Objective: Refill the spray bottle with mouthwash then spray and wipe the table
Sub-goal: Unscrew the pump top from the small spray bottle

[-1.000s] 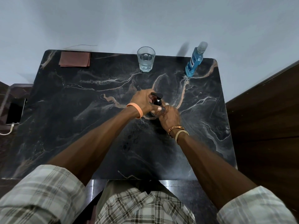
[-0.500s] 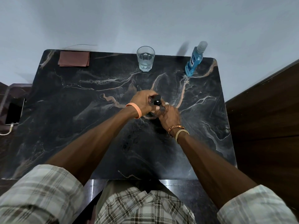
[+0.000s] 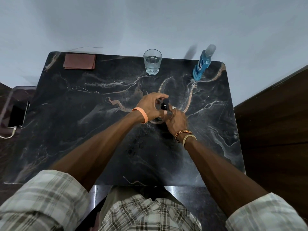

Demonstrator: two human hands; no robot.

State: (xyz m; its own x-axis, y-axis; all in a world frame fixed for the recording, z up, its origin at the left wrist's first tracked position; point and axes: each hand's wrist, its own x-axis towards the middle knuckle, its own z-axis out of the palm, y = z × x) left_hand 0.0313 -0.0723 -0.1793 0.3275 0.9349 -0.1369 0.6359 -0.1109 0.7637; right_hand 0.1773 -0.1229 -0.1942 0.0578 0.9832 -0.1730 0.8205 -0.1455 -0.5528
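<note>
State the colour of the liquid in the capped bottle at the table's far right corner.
Blue, clear in the head view: the mouthwash bottle.

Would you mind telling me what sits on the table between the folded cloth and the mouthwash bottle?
In the head view, a drinking glass stands along the far edge between the folded cloth and the mouthwash bottle; otherwise that stretch is bare.

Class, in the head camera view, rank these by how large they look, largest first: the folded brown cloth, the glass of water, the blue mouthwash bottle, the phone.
1. Folded brown cloth.
2. Phone and blue mouthwash bottle: too alike to rank, and the wide lens stretches the edges.
3. Glass of water, though close to those two.
</note>
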